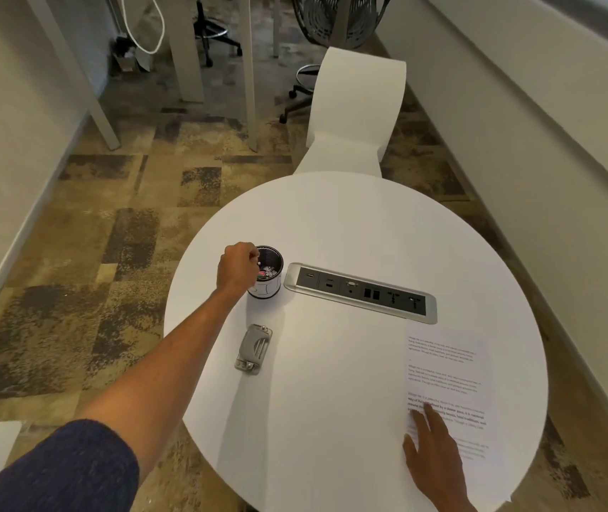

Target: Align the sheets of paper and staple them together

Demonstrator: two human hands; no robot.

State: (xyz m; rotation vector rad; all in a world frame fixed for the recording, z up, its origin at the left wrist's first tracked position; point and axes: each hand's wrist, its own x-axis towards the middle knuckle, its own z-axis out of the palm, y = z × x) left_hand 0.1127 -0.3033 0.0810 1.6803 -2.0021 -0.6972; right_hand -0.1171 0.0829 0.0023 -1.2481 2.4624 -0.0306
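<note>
Head view, looking down on a round white table (pixel 332 223): the sheets (pixel 450 386) lie flat at the table's right side, near its edge, printed face up with blocks of text, one block in bold. Their edges look roughly squared, though I cannot tell how many sheets there are. The right hand (pixel 433 452) rests on the lower left part of the sheets, palm down, fingers spread and stretched forward over the bold text, pinning the paper rather than gripping it; the hand is flat and unclenched.

Well to the left, near the middle-left of the table, a grey metal stapler-like tool (pixel 253 349) lies by itself, untouched; it may be a punch, I cannot say for sure. Just beyond it stands a small round cup (pixel 266 275), dark inside, with small bits in it, some white and one red.

The left hand (pixel 237 269) is at the cup's left rim, arm stretched out long across the table's edge from a dark blue sleeve (pixel 55 471) pushed up the forearm. The fingers are curled in over the cup's mouth, pinched on something small and pale; what it is I cannot tell.

Right of the cup, a silver power strip (pixel 360 293) is set into the tabletop. A white chair (pixel 354 109) stands at the far side, over patchy brown carpet (pixel 110 230).
</note>
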